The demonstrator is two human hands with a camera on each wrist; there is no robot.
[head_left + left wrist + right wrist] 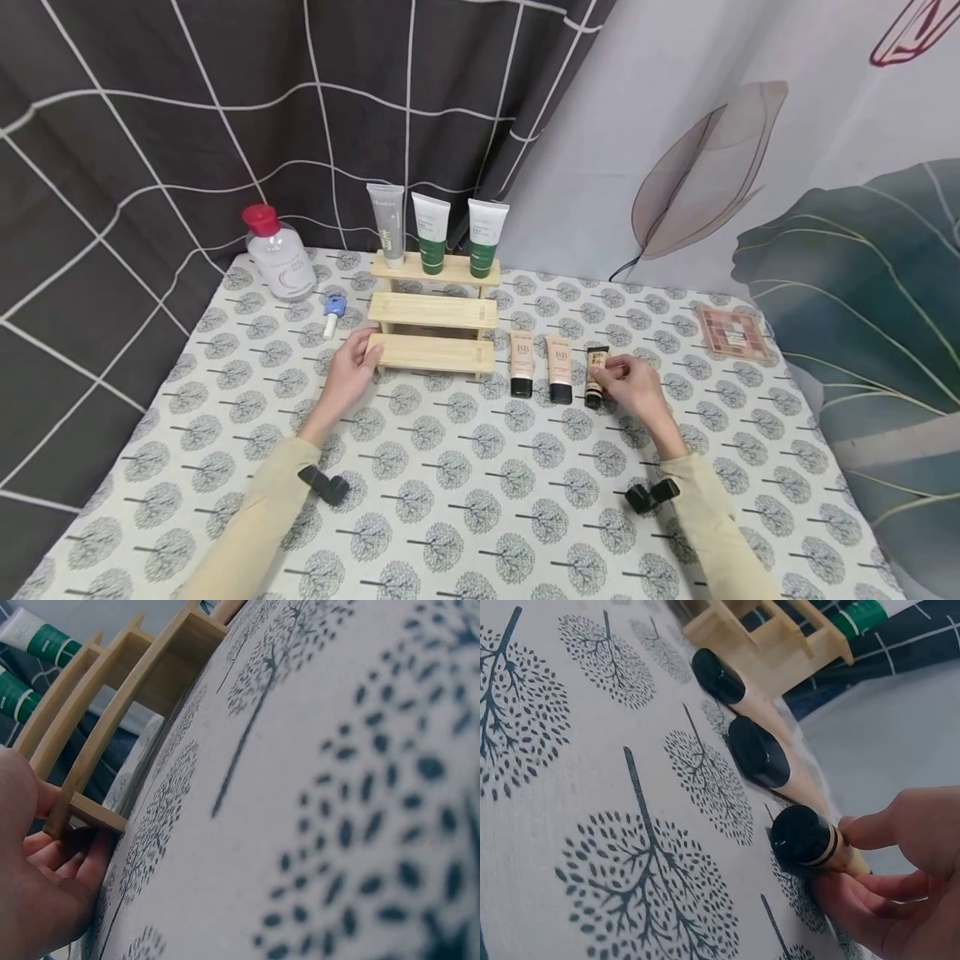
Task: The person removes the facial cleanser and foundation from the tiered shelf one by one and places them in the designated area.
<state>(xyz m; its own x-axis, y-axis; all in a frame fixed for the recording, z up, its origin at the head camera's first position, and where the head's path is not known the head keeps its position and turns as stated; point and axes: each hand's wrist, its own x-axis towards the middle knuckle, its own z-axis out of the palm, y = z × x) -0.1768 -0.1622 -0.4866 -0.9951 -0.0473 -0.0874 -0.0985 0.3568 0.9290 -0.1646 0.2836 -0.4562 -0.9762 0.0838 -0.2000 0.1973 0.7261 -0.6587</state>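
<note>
My left hand point(352, 364) grips the left end of the lowest step of a three-tier wooden display stand point(431, 354); in the left wrist view the fingers curl beneath that step point(97, 812). With thumb and fingers my right hand point(633, 385) pinches a small black-and-gold tube point(595, 390), whose black cap point(799, 834) points towards the near side. Left of it lie two pink BB cream tubes with black caps, one nearer the hand point(558, 367) and one nearer the stand point(522, 362). Whether the pinched tube touches the cloth is hard to tell.
On the top tier stand a grey tube point(388, 221) and two white-and-green tubes point(431, 233) point(485, 237). A clear bottle with a red cap point(281, 258) and a small blue-and-white item point(333, 315) are to the left. A makeup palette point(735, 333) lies far right.
</note>
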